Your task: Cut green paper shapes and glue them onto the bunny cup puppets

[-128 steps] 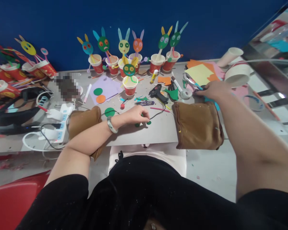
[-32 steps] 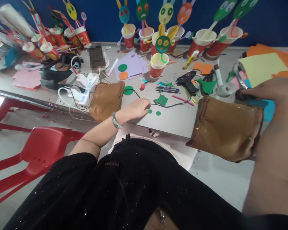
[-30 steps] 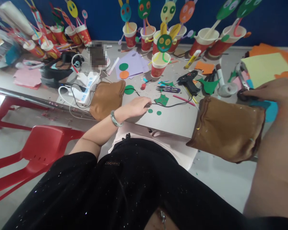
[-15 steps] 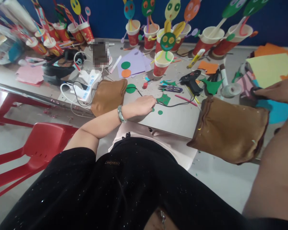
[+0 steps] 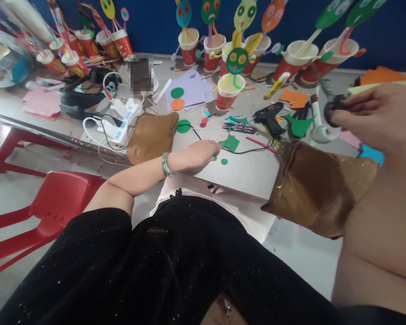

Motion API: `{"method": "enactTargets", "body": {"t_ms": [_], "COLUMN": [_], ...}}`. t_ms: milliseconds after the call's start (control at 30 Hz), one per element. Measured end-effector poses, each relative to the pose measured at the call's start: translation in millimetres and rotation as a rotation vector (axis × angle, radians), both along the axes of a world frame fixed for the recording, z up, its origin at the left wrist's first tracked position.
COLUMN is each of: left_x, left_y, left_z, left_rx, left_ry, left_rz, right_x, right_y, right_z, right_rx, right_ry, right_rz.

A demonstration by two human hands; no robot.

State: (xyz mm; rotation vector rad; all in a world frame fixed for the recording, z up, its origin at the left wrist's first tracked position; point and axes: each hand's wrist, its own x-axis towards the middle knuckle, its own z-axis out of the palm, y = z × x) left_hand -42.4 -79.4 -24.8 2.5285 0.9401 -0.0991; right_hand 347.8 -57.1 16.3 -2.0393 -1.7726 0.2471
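One white power strip point(image 5: 126, 127), on the bench point(image 5: 250, 177), plugs fitted. One brown cushion point(image 5: 152, 137), just beside it. One large green disc point(image 5: 184, 126), flat, a black cable point(image 5: 248, 152) crossing it. One left hand point(image 5: 199, 155), low over the bench; fingers curled together, whether on anything cannot be told. Two small green discs point(image 5: 224, 161), beside those fingers, one partly hidden. One green scrap point(image 5: 231, 143), next to the cable. One black glue gun point(image 5: 270, 118), apparently on that cable. Hazards: a wrist snagging the cable could drag the gun; a sweep of the left hand could carry the light discs over the edge. One second brown cushion point(image 5: 311, 192). One clear tape roll point(image 5: 324, 132), behind it. One pair of scissors point(image 5: 331, 113), apparently, blades unclear. One right hand point(image 5: 372, 113), fingers clamped on the dark handles. Hazard: swung low, the scissors could knock the tape.
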Motion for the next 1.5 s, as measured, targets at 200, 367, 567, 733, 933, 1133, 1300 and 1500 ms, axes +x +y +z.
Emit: {"method": "enactTargets", "body": {"t_ms": [200, 367, 567, 733, 933, 1133, 1300, 1500], "left_x": [-2.3, -3.0, -12.1, -28.4, -47.1, -51.8, -18.9, 35.6], "left_y": [4.7, 5.8, -9.6, -43.1, -70.6, -57.3, 0.1, 63.6], "left_z": [-3.0, -8.8, -14.3, -18.2, -28.5, -22.5, 2.6, 3.7], "left_rx": [0.011, 0.092, 0.215, 0.406, 0.602, 0.377, 0.356, 0.608], "left_ry": [-0.037, -0.022, -0.001, 0.052, -0.080, -0.278, -0.614, -0.586], "left_rz": [-0.037, -0.083, -0.145, -0.173, -0.210, -0.280, -0.145, -0.100], "right_x": [-110.8, -131.1, -115.8, -111.1, -116.6, -122.6, -124.5, -118.2], "right_y": [4.6, 16.7, 8.2, 4.2, 3.1, 4.8, 10.0, 5.7], "right_z": [-4.4, -53.7, -72.8, -68.4, -65.7, -70.3, -69.2, -55.1], "right_rx": [0.099, 0.233, 0.409, 0.395, 0.372, 0.326, 0.324, 0.020], "right_ry": [0.424, 0.555, 0.545, 0.513, 0.593, 0.719, 1.001, 1.212], "right_rz": [0.190, 0.207, 0.280, 0.257, 0.234, 0.172, 0.165, 0.280]}}
